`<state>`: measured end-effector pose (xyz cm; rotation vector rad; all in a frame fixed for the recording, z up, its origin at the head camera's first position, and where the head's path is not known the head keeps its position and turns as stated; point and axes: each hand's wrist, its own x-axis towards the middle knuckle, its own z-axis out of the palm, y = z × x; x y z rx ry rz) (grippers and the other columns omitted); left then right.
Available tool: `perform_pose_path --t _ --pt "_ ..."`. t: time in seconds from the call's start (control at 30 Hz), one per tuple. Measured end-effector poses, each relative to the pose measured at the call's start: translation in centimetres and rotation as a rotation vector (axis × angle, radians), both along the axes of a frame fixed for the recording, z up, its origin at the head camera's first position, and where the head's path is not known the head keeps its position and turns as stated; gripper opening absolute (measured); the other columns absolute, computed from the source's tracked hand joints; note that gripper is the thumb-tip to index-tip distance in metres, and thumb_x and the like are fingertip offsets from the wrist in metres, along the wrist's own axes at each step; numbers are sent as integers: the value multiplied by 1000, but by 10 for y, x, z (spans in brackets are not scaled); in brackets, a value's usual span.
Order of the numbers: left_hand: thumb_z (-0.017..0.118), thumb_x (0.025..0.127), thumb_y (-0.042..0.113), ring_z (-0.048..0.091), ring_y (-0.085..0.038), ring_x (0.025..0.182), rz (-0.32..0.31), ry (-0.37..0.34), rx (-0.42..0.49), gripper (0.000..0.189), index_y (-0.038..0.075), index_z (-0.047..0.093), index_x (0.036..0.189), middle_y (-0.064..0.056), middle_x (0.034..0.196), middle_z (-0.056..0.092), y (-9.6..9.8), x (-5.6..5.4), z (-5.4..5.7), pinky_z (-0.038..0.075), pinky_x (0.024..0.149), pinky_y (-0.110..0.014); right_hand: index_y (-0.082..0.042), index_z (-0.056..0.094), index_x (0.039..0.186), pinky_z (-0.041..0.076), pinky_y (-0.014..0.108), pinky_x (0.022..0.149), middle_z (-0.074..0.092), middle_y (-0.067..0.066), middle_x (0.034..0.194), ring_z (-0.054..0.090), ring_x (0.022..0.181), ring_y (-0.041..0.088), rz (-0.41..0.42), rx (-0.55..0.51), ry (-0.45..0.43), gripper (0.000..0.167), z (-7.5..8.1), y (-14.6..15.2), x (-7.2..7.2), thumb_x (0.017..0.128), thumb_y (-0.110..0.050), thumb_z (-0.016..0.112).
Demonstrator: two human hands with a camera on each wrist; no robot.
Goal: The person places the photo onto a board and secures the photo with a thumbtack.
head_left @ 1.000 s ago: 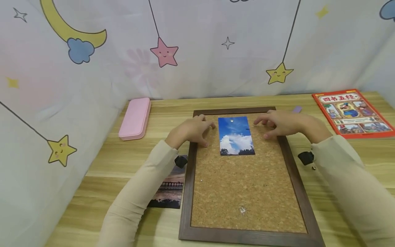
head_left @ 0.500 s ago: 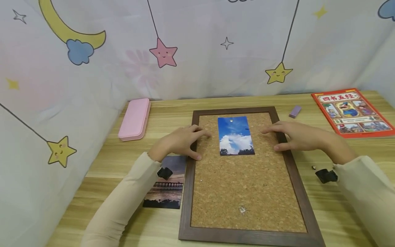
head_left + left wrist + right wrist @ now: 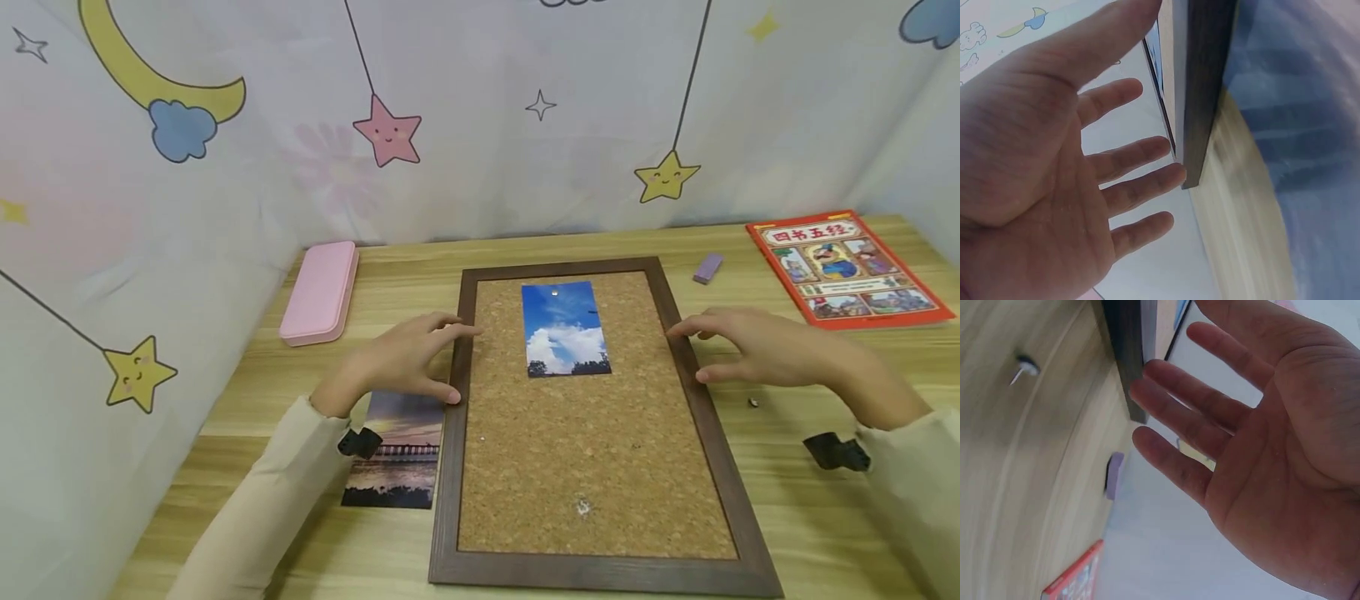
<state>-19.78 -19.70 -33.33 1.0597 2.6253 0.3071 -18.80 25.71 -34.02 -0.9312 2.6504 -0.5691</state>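
Observation:
A framed cork board (image 3: 555, 467) lies flat on the table in the head view. Near its top sits a photo of blue sky and clouds (image 3: 567, 329) with a pushpin head (image 3: 555, 293) at its upper edge. My left hand (image 3: 397, 358) is at the frame's left side, thumb and fingers spread and relaxed. At the right side is my right hand (image 3: 772, 346), fingers loosely extended and holding nothing. Whether either hand touches the frame, I cannot tell. Beneath my left wrist, partly covered, is a sunset photo (image 3: 401, 475) beside the board.
A pushpin (image 3: 1025, 365) lies on the table right of the board. Farther back are a purple eraser-like block (image 3: 707, 268) and a red book (image 3: 847, 267). On the left stands a pink case (image 3: 321, 292). A patterned cloth (image 3: 480, 167) hangs behind the table.
Both hands have drawn outward and nearer, from beside the sky photo to the frame's two sides. The purple block and sunset photo show more fully. The view has shifted slightly.

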Motion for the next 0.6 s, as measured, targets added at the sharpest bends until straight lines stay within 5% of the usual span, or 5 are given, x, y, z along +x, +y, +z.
perform_pose_path --t 0.27,0.6 --pt "82 84 41 45 -40 134 38 -64 40 98 8 26 157 -23 152 36 -16 14 -5 42 104 -56 -13 66 123 54 41 85 66 -4 118 64 106 19 -20 21 -56 36 -4 16 7 90 -23 77" --pt "83 83 36 48 -42 127 136 -87 -28 96 4 28 155 -26 142 43 -33 23 -7 42 104 -56 -14 68 107 48 25 69 60 -10 91 52 81 1 -47 52 -137 19 -13 32 18 92 -23 75"
